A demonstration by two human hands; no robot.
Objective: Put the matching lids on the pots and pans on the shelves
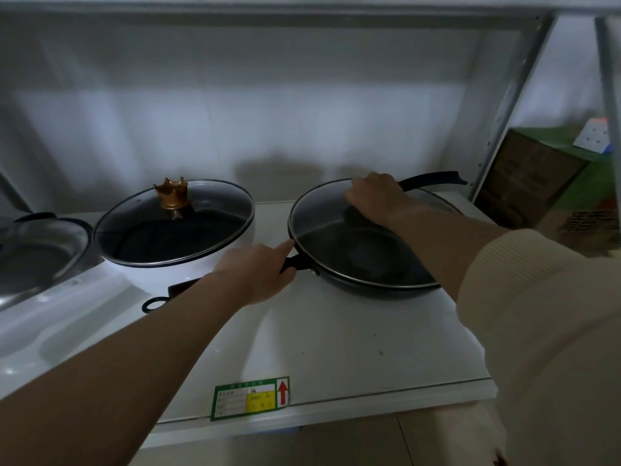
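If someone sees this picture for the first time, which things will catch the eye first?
First the two hands at the dark pan on the right of the shelf: the right hand presses its glass lid, the left hand grips the short side handle. Next, left of it, the white pot with a golden crown-shaped knob on its lid.

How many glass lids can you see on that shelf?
2. One glass lid with a gold crown knob sits on the white pot at the shelf's middle; the other glass lid is on the dark pan at right, under the right hand. Others may be out of view.
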